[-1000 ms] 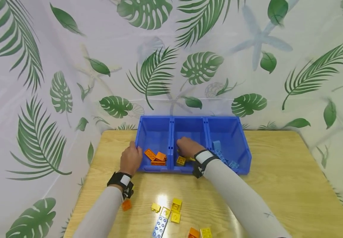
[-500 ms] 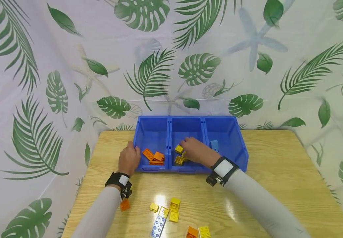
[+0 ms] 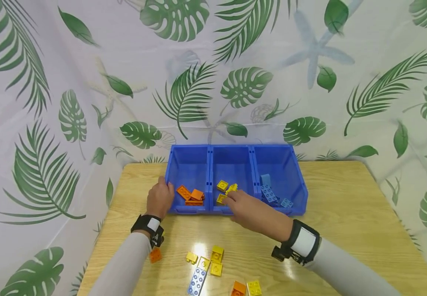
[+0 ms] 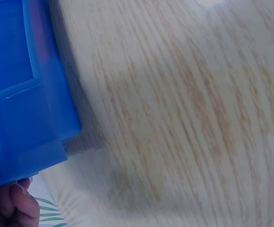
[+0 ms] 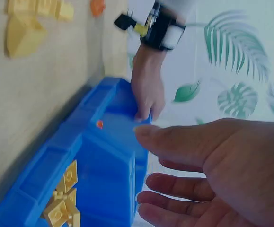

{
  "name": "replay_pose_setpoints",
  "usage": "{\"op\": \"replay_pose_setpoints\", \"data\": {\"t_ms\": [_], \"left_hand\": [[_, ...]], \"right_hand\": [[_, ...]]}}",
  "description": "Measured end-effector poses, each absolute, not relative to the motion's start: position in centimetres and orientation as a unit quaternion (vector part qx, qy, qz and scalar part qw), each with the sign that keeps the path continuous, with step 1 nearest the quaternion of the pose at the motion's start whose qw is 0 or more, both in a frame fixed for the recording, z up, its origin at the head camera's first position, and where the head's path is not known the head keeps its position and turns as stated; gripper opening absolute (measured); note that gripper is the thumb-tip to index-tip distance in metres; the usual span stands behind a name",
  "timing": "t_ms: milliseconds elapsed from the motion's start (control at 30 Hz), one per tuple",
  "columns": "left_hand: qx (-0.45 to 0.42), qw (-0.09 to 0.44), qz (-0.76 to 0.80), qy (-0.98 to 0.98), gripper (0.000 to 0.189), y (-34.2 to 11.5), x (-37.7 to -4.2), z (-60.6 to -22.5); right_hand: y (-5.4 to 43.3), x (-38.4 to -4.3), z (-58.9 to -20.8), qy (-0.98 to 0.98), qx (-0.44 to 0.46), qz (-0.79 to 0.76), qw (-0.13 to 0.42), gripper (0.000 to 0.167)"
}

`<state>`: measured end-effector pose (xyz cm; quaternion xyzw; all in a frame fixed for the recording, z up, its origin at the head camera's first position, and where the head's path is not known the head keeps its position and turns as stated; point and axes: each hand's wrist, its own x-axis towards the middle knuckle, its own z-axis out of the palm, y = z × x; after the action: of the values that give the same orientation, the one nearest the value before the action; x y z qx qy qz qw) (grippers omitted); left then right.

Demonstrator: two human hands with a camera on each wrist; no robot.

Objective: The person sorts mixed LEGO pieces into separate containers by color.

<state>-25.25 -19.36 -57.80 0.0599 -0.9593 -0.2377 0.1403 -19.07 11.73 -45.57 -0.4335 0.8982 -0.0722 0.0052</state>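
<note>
My left hand grips the left side wall of a blue three-compartment storage bin. In the left wrist view, curled fingers show at the bin's edge. My right hand is over the front edge of the middle compartment, by several yellow toy bricks. The right wrist view shows its thumb and fingers apart and relaxed, with nothing between them. Orange bricks lie in the left compartment, blue bricks in the right one.
On the wooden table before the bin lie loose yellow bricks, a light blue brick and orange bricks. A leaf-patterned cloth hangs behind and at the left.
My right hand has drawn back from inside the middle compartment toward its front right edge, uncovering yellow bricks there. The left hand has kept its hold on the bin.
</note>
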Motion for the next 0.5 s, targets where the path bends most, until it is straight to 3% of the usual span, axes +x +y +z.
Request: {"op": "replay_pose_setpoints", "data": {"t_ms": [200,500], "left_hand": [[0.060,0.142,-0.234,-0.960,0.024,-19.4,-25.0,-57.9],[0.066,0.137,-0.234,-0.960,0.026,-19.2,-24.5,-57.6]], "right_hand": [[12.9,-16.2,-45.7,0.880,-0.470,-0.070,-0.017,0.050],[14.5,-12.3,-48.3,0.869,-0.487,-0.078,0.030,0.056]]}}
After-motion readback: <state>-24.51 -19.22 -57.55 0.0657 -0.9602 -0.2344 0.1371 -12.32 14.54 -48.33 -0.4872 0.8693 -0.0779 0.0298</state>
